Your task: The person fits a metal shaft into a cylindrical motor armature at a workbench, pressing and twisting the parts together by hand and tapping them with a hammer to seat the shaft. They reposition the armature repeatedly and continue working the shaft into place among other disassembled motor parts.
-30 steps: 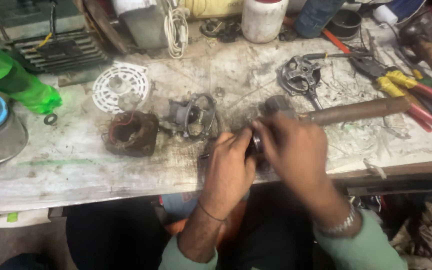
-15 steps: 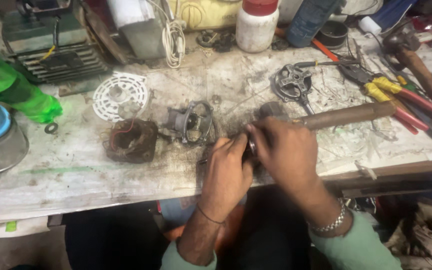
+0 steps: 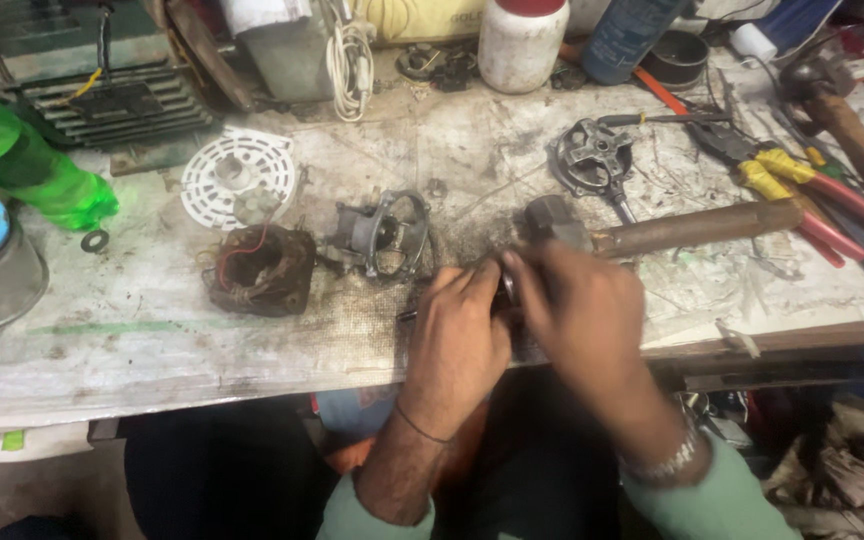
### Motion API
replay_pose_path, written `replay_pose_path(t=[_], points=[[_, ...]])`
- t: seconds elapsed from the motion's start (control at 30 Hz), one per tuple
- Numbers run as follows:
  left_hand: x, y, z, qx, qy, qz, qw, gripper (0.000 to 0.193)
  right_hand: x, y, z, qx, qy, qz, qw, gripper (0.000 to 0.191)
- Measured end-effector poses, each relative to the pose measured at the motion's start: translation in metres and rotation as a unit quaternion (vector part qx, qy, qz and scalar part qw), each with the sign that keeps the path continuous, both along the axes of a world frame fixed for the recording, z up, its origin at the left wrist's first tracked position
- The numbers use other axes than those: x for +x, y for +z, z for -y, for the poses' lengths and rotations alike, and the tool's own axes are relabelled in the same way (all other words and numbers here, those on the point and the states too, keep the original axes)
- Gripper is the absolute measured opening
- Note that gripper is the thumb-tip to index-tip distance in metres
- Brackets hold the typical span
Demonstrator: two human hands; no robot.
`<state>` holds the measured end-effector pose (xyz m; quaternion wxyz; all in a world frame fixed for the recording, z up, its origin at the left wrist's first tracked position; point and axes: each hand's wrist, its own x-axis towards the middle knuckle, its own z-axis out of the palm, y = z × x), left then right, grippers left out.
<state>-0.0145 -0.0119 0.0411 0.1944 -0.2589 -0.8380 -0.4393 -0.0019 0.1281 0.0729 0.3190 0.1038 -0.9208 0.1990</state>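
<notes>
Both my hands meet near the front edge of a dirty workbench (image 3: 152,350). My left hand (image 3: 457,345) and my right hand (image 3: 577,315) are closed together around a small dark metal part (image 3: 505,288), mostly hidden by the fingers. Just beyond the hands lies a hammer (image 3: 652,228) with a brown wooden handle pointing right. Left of the hands sit a grey metal motor housing (image 3: 384,235) and a copper-wound stator (image 3: 260,270).
A white plastic fan guard (image 3: 237,178), a green bottle (image 3: 22,165), a metal bracket (image 3: 592,158), yellow- and red-handled pliers (image 3: 802,185), a white jar with red lid (image 3: 520,42) and a finned transformer (image 3: 102,85) crowd the back. A washer (image 3: 94,241) lies at left.
The view has shifted slightly, so the bench items sit a little lower in frame. My hands stay together on the small part, with the right hand blurred by motion.
</notes>
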Motion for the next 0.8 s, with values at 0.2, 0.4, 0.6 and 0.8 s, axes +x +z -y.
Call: replay_pose_path(t=[0.2,0.4,0.6,0.8], points=[[-0.001,-0.005,-0.001,-0.004,-0.008,0.093,0.996,0.053,0.006,-0.004,-0.001,-0.012,0.001,0.020,1.000,0.015],[0.000,-0.001,0.000,0.000,0.006,0.026,1.000,0.054,0.006,-0.008,0.000,-0.004,0.000,-0.006,1.000,0.015],[0.001,-0.001,0.002,0.021,-0.003,0.040,0.999,0.051,0.008,-0.005,-0.001,-0.006,0.009,0.003,1.000,0.017],[0.000,-0.001,0.002,-0.006,0.005,0.070,0.998,0.051,0.010,-0.007,0.004,0.005,-0.011,-0.013,1.000,0.015]])
